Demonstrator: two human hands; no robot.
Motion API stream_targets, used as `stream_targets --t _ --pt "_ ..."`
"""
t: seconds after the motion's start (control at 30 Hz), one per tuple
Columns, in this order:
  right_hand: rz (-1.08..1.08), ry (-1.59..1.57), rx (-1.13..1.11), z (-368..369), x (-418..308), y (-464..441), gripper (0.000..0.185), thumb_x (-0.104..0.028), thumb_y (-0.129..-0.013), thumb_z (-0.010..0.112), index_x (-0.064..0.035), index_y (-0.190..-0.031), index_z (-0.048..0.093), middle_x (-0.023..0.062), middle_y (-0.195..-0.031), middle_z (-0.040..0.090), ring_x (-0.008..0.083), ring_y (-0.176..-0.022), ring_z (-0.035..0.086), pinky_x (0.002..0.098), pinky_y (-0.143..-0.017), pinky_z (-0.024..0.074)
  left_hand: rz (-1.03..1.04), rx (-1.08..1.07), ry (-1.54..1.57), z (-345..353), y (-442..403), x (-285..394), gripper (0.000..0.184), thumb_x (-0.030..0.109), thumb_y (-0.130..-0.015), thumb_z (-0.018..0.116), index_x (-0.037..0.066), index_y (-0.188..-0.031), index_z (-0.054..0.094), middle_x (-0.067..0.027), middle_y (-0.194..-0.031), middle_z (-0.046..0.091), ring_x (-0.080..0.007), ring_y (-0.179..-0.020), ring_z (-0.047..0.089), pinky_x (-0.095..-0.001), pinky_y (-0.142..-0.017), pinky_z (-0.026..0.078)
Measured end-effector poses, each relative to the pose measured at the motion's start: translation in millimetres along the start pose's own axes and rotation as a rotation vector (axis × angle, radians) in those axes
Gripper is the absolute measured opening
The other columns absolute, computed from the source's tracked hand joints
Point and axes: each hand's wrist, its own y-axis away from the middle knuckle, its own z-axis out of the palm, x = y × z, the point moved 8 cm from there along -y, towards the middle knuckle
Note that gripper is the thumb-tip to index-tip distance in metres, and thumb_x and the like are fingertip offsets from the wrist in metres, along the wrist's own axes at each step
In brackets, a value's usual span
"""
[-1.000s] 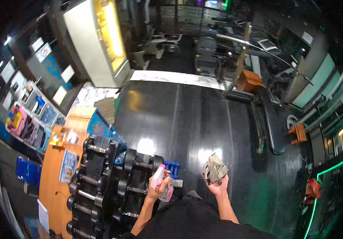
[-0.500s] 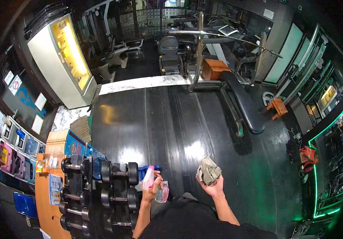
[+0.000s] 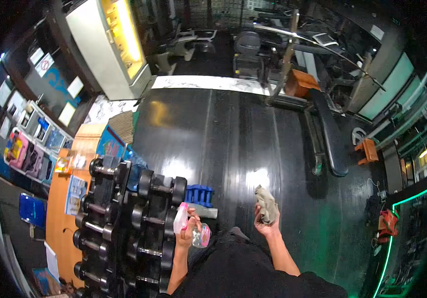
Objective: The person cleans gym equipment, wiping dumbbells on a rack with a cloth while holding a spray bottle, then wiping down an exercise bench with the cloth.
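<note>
My left hand point(image 3: 188, 233) is wrapped around a spray bottle point(image 3: 202, 237) with a clear body and a white-and-pink spray head. It is held just to the right of the dumbbell rack. A crumpled grey cloth point(image 3: 268, 206) sits in my right hand point(image 3: 267, 227), its fingers closed around the lower part. Both hands are in front of my body, above the dark floor. Close to the left hand, several black dumbbells point(image 3: 161, 188) lie on the rack, with small blue dumbbells point(image 3: 200, 195) just beyond.
A wooden desk point(image 3: 57, 238) runs along the left, with a blue chair point(image 3: 32, 209) beside it. Ahead stands a lit fridge point(image 3: 99, 47). A black bench point(image 3: 330, 136) and a wooden stool point(image 3: 367, 151) are to the right, near a mirror edged in green light.
My view has turned left and down, so the room appears shifted right. The cloth now looks longer and more upright in my right hand. The spray bottle stays in the left.
</note>
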Motion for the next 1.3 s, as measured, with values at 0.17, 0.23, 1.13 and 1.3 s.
stream_targets --t 0.17,0.23,1.13,1.3 --pt "0.103 -0.015 -0.004 -2.3 28.4 -31.5 0.034 -0.037 -0.085 0.056 -0.0038 -0.094 0.056 0.0032 -0.078 0.055 0.0149 -0.068 0.061 0.0299 -0.064 0.0561 -0.027 0.130 -0.054 -34.8 11.2 17.1 0.027 0.010 -0.091 0.055 0.003 -0.117 0.048 -0.0059 -0.081 0.056 -0.0125 -0.056 0.054 -0.0291 -0.059 0.048" --pt "0.105 -0.010 -0.035 -0.4 38.4 -47.0 0.035 -0.038 -0.085 0.056 -0.0040 -0.092 0.055 0.0018 -0.076 0.054 0.0155 -0.067 0.060 0.0296 -0.064 0.0560 -0.043 0.186 -0.064 -47.1 11.4 25.5 0.027 0.004 -0.089 0.052 -0.002 -0.114 0.046 -0.0079 -0.081 0.054 -0.0124 -0.056 0.053 -0.0272 -0.057 0.045" --pt "0.450 0.565 0.151 23.3 276.8 -225.9 0.046 -0.044 -0.094 0.039 -0.0115 -0.124 0.053 0.0109 -0.107 0.063 0.0260 -0.094 0.063 0.0455 -0.084 0.0514 0.057 0.660 -0.116 -246.5 15.6 92.7 0.025 -0.003 -0.088 0.055 -0.001 -0.113 0.051 -0.0049 -0.085 0.056 -0.0107 -0.059 0.055 -0.0257 -0.056 0.046" --pt "0.537 0.785 0.103 34.5 339.9 -234.3 0.046 -0.043 -0.096 0.036 -0.0125 -0.128 0.049 0.0088 -0.112 0.061 0.0263 -0.098 0.061 0.0511 -0.088 0.0482 0.091 0.692 -0.107 -275.8 25.7 100.5 0.026 0.003 -0.090 0.056 0.002 -0.114 0.048 -0.0048 -0.087 0.054 -0.0102 -0.062 0.054 -0.0248 -0.058 0.045"
